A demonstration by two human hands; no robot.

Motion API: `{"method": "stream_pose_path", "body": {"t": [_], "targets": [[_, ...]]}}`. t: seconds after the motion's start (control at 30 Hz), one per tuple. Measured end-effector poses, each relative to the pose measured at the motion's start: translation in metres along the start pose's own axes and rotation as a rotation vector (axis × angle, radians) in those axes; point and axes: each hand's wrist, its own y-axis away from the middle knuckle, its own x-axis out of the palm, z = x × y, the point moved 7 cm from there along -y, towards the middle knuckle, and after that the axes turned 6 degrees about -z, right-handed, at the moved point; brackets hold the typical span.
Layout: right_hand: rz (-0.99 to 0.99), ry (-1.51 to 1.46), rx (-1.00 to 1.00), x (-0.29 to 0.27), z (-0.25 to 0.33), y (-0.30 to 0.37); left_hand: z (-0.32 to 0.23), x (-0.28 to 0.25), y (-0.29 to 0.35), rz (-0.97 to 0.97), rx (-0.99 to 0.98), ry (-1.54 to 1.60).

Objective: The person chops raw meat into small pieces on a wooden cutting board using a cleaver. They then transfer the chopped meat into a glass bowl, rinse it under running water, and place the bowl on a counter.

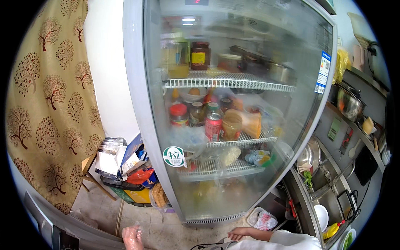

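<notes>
At the lower edge, my left hand [132, 237] shows in a clear plastic glove, its fingers curled in. What lies inside its grip, if anything, is hidden. Bare and with its fingers stretched out, my right hand [237, 233] reaches leftward from a white sleeve [296, 239], above a grey and dark item [210, 246] cut off by the edge. Both hands are low in front of a tall glass-door fridge [134, 62], apart from its closed door. Behind the misted glass are a red-lidded jar [179, 114], a red can [213, 127] and a brown jar [200, 56].
A metal sink [333, 185] and counter run along the right, with a white bowl [321, 217] and yellow bottle [332, 230]. Boxes and bags crowd a black-and-yellow bin [141, 196] left of the fridge. A tree-patterned curtain [54, 91] hangs at far left. A bagged tub [263, 219] sits on the floor.
</notes>
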Motion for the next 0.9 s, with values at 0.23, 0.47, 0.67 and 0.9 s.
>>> {"method": "stream_pose_path", "body": {"t": [0.23, 0.47, 0.67, 0.9], "targets": [[-0.053, 0.876, -0.802, 0.126, 0.298, -0.003, 0.047, -0.023, -0.049, -0.118, -0.051, -0.176], [-0.184, 0.926, -0.913, 0.195, 0.437, -0.012, 0.102, -0.041, -0.060, -0.078, -0.048, -0.184], [0.094, 0.834, -1.003, 0.279, 0.511, -0.089, 0.154, -0.072, -0.050, -0.285, -0.171, -0.079], [0.373, 0.775, -1.202, 0.456, 0.717, -0.018, 0.187, -0.077, -0.035, -0.379, -0.371, -0.110]]}}
